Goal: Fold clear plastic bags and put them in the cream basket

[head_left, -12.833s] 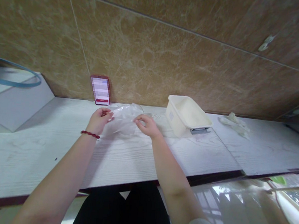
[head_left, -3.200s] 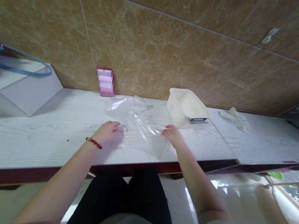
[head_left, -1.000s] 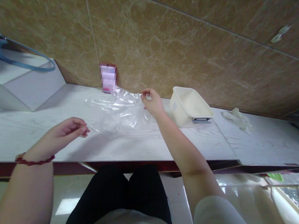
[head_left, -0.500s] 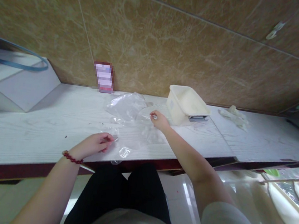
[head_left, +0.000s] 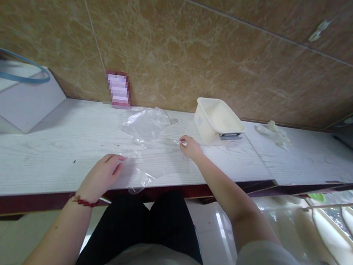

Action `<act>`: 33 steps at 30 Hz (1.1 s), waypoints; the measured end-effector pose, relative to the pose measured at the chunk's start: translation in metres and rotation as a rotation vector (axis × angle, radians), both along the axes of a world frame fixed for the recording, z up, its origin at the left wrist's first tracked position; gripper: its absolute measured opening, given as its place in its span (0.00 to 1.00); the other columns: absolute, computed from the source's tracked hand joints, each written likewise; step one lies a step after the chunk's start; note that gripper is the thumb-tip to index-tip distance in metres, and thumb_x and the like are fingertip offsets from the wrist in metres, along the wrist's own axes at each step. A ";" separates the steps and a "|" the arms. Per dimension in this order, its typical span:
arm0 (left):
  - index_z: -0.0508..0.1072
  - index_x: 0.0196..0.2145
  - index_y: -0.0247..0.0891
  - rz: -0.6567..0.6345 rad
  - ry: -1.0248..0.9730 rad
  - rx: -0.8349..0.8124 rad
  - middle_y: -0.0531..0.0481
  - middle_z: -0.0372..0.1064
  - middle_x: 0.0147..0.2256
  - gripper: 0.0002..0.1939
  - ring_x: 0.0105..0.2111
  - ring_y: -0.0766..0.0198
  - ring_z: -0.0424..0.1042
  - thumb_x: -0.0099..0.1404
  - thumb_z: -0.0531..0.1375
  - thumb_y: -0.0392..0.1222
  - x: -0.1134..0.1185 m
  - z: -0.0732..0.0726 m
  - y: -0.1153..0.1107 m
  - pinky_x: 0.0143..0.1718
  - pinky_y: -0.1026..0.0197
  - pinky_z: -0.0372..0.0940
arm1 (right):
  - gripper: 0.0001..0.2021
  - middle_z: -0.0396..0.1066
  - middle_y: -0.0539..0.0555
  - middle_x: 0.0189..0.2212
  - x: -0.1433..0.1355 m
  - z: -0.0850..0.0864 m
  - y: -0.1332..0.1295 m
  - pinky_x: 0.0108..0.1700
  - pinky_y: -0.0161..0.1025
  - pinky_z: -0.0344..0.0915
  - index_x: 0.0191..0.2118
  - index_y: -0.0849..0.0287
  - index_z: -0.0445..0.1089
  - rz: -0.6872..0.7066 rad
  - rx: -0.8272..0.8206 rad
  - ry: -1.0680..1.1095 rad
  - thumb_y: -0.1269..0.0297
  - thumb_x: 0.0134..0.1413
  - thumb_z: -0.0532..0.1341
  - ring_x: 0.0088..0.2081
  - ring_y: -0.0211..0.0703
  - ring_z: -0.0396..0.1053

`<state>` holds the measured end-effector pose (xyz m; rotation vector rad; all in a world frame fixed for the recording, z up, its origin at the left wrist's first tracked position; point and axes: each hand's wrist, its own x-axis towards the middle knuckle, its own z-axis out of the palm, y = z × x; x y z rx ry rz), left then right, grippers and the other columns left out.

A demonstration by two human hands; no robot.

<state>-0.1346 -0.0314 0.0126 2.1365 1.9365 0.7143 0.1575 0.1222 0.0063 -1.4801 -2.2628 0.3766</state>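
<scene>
My right hand point(head_left: 192, 147) is closed, pinching the edge of a thin clear plastic bag point(head_left: 160, 160) just in front of the cream bin. The bag spreads flat over the white counter, and its near end hangs a little past the front edge. At the bag's left side is my left hand point(head_left: 108, 169), fingers stretched out and thumb apart, with nothing visible in its grasp. Behind the bag, a second crumpled piece of clear plastic point(head_left: 148, 123) lies close to the wall. Where one sheet ends and the other starts is hard to make out.
A cream plastic bin point(head_left: 218, 120) with a grey latch stands right of centre. Further right lies a crumpled whitish plastic piece point(head_left: 273, 134). A phone point(head_left: 118, 89) leans on the marbled wall. On the left sits a white box point(head_left: 23, 102) with a blue band point(head_left: 17, 77) over it.
My left hand has drawn back left and its fingers have straightened. My right hand has shifted slightly toward me, still pinching the bag. The view has moved slightly.
</scene>
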 end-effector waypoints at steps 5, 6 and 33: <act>0.68 0.43 0.39 -0.358 0.101 0.190 0.44 0.66 0.45 0.19 0.48 0.56 0.62 0.56 0.56 0.51 0.007 -0.008 -0.021 0.50 0.52 0.57 | 0.10 0.66 0.57 0.39 0.015 0.007 -0.029 0.49 0.44 0.58 0.40 0.60 0.65 0.121 0.222 -0.057 0.69 0.49 0.56 0.45 0.44 0.62; 0.67 0.44 0.41 -0.422 0.127 0.190 0.45 0.65 0.47 0.21 0.50 0.56 0.61 0.55 0.57 0.51 0.009 -0.010 -0.025 0.52 0.50 0.55 | 0.11 0.66 0.58 0.41 0.017 0.009 -0.038 0.50 0.45 0.57 0.40 0.60 0.65 0.190 0.239 -0.051 0.67 0.49 0.56 0.46 0.44 0.61; 0.70 0.40 0.38 -0.463 0.041 0.453 0.49 0.72 0.38 0.11 0.43 0.62 0.68 0.58 0.55 0.33 0.021 -0.013 -0.036 0.45 0.56 0.65 | 0.24 0.58 0.54 0.54 0.009 -0.005 -0.143 0.59 0.52 0.39 0.51 0.55 0.61 0.210 0.204 -0.100 0.53 0.48 0.57 0.58 0.48 0.47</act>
